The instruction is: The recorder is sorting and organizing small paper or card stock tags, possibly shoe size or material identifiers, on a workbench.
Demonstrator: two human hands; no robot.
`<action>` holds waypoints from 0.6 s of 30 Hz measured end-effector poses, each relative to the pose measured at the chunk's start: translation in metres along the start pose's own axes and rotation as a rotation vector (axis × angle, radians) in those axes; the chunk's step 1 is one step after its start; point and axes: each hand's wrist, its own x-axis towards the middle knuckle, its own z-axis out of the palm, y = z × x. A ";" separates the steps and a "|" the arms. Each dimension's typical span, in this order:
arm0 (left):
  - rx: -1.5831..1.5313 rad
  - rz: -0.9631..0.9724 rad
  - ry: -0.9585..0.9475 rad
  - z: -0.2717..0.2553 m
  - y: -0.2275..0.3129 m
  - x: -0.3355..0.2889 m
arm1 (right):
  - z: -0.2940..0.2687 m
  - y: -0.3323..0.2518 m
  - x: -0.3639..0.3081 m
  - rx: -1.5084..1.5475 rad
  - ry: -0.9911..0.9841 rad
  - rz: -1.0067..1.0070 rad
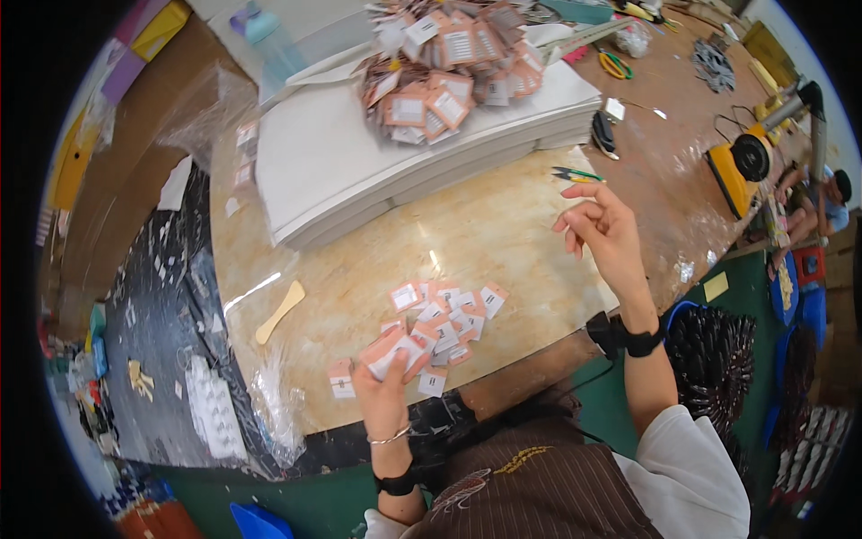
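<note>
My left hand (382, 400) is closed around a small stack of pink-and-white card tags (391, 350) at the table's near edge. Just beyond and to the right of it, a loose pile of similar tags (469, 316) is spread on the marbled tabletop (521, 242). My right hand (607, 235) is raised over the right side of the table, fingers loosely bent and apart, with nothing visible in them. Closest to its fingertips lies a pair of green-handled thread snips (577, 173).
A thick stack of white sheets (323, 171) fills the back, topped by a big heap of bundled tags (444, 81). A wooden spatula-shaped stick (281, 312) lies left. Yellow-handled scissors (616, 65) and a yellow machine (736, 175) are at right. A person (831, 211) sits far right.
</note>
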 end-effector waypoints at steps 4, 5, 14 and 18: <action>0.043 0.070 0.018 0.018 -0.002 -0.002 | 0.052 -0.011 -0.040 0.017 -0.298 0.154; 0.050 0.089 0.031 0.023 -0.001 -0.003 | 0.068 -0.009 -0.049 -0.006 -0.366 0.156; 0.211 0.304 0.197 0.036 0.004 -0.014 | 0.127 0.009 -0.077 -0.202 -0.420 -0.023; 0.231 0.329 0.214 0.041 0.006 -0.016 | 0.127 0.011 -0.078 -0.237 -0.411 -0.018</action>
